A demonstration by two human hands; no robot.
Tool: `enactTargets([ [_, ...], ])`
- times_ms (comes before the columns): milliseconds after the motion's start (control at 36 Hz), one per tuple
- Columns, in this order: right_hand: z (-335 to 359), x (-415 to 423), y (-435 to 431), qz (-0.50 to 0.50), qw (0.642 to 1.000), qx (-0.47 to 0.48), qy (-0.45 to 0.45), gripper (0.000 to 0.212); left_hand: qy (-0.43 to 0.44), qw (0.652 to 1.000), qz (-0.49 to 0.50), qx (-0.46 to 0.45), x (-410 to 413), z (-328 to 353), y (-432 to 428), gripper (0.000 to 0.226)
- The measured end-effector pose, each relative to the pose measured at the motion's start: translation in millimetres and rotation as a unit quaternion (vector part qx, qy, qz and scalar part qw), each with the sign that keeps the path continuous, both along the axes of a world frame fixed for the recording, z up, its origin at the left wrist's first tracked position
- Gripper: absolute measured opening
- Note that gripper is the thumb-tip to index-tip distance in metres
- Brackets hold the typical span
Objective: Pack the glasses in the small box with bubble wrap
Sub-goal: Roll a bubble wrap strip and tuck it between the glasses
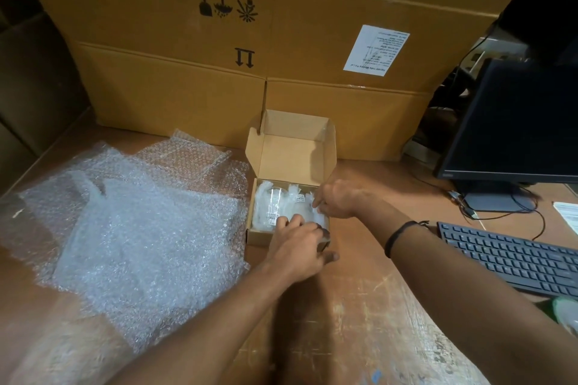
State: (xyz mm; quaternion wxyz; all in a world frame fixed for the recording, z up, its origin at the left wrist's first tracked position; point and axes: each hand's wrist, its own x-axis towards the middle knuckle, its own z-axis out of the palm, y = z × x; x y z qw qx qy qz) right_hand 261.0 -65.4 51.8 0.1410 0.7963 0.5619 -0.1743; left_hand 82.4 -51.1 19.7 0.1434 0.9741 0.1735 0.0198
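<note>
A small cardboard box (256,236) stands open on the wooden table, its lid (291,153) raised at the back. Inside lie glasses wrapped in bubble wrap (269,208), one with a small label. My left hand (297,247) reaches over the box's near right corner, its fingers curled down onto the wrapped glasses. My right hand (336,200) comes in from the right edge and its fingertips pinch the wrap at the right side of the box. The glasses under the hands are hidden.
Loose bubble wrap sheets (131,222) cover the table to the left of the box. Large cardboard cartons (219,56) form a wall behind. A monitor (516,122) and black keyboard (513,259) with cables sit to the right.
</note>
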Motion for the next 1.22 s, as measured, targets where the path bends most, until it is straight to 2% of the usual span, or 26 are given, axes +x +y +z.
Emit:
enactTargets([
  [139, 1.9, -5.8, -4.0, 0.025, 0.995, 0.072, -0.056, 0.023, 0.023, 0.999, -0.002, 0.023, 6.1, 2.2, 2.1, 0.057],
  [222, 4.6, -2.5, -9.7, 0.031, 0.992, 0.119, -0.034, 0.010, -0.042, 0.999, -0.010, 0.027, -1.6, -1.5, 5.5, 0.051],
  [333, -4.5, -1.4, -21.0, 0.045, 0.997, 0.055, 0.024, 0.026, -0.133, 0.990, -0.031, 0.024, -15.4, -15.7, 12.0, 0.041],
  [500, -11.7, -5.8, -24.5, 0.039, 0.998, 0.016, 0.045, 0.035, -0.027, 0.998, 0.024, 0.053, -10.7, -2.1, 14.2, 0.049],
  [639, -4.8, -7.0, -40.7, 0.005, 0.993, 0.098, 0.068, 0.038, 0.071, 0.996, 0.051, 0.026, -15.4, -10.4, 26.6, 0.063],
  [722, -1.6, -16.3, -54.0, 0.033, 0.991, 0.107, 0.075, 0.048, 0.084, 0.995, 0.044, 0.006, -16.8, -10.6, 30.8, 0.061],
  [806, 2.5, -34.0, -66.7, 0.073, 0.993, 0.075, 0.056, 0.042, 0.025, 0.999, 0.040, 0.001, -19.6, -9.3, 31.2, 0.057],
  [889, -2.7, -42.3, -71.6, 0.075, 0.995, 0.058, 0.027, 0.037, -0.102, 0.994, 0.044, 0.019, -24.6, -18.3, 31.3, 0.070],
  [917, -5.0, -43.3, -71.5, 0.074, 0.996, 0.055, 0.020, 0.037, -0.114, 0.993, 0.036, 0.024, -25.1, -17.8, 30.7, 0.072],
  [1028, -5.4, -44.1, -64.1, 0.072, 0.997, 0.021, 0.015, 0.035, 0.007, 0.999, 0.011, 0.042, -20.3, -8.0, 26.5, 0.066],
  [1111, -3.0, -38.3, -55.3, 0.036, 0.997, -0.005, 0.062, 0.032, 0.061, 0.996, 0.035, 0.046, -18.2, -3.8, 23.6, 0.069],
  [1167, -1.6, -30.9, -49.8, -0.007, 0.997, 0.039, 0.071, 0.035, 0.077, 0.995, 0.037, 0.056, -16.5, -2.0, 21.5, 0.070],
  [1222, -0.4, -23.3, -44.5, -0.010, 0.995, 0.101, 0.017, 0.045, 0.083, 0.994, 0.038, 0.059, -14.5, 0.7, 21.7, 0.072],
])
